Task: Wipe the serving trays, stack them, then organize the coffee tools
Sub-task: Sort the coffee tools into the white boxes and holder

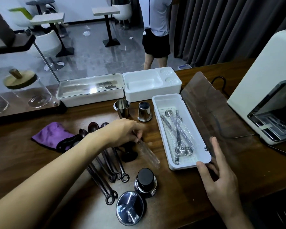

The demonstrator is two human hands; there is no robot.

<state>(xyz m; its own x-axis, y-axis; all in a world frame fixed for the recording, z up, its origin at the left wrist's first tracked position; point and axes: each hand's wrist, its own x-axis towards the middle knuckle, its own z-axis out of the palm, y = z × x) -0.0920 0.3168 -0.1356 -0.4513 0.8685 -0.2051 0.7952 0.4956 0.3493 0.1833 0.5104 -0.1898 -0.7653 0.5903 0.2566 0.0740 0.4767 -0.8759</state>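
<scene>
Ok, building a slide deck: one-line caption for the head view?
Left hand pinches a clear-wrapped tool beside dark spoons while right hand touches the open white box of metal scoops.

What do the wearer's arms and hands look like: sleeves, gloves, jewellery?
Left hand and right hand are ungloved, with no ring, watch or band visible. Both arms are bare to the frame edge, and no sleeve shows.

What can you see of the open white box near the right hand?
The long white plastic box lies flat on the wooden table. Its tinted clear lid, hinged on the right, stands open. Inside, on a slotted liner, lie steel measuring spoons in clear wrap. The right hand touches its near corner with the thumb.
</scene>
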